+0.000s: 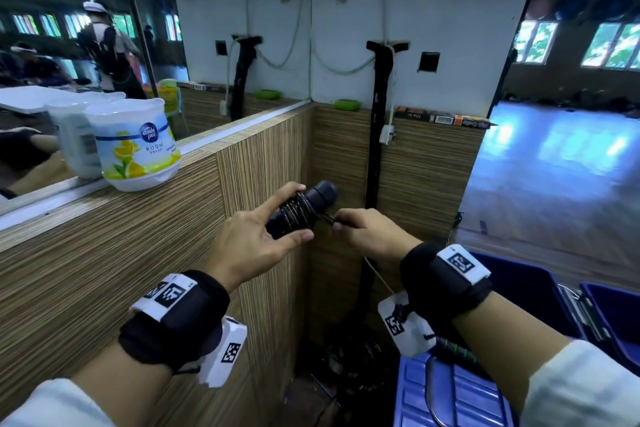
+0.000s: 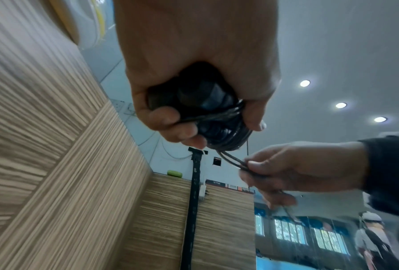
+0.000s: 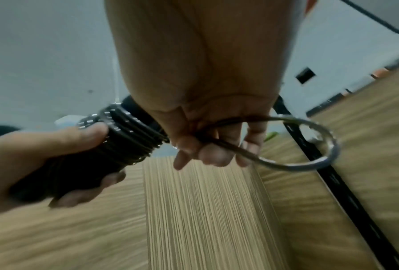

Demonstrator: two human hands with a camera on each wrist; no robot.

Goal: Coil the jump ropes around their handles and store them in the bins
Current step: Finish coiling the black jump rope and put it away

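Dim indoor light — 3 ceiling spotlights (image 2: 340,105) glow; wrist views motion-blurred, edges fisheye-bent.

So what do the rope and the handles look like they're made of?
Rope: looks like thin steel cable in a clear or dark plastic coat; it glints and holds a stiff loop. Handles: matte black, probably plastic or rubber; too blurred to say.

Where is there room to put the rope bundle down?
The wooden ledge is bare to the right of the air freshener tub. The blue bin at far right shows open space inside. Below, the blue lid already carries a rope.
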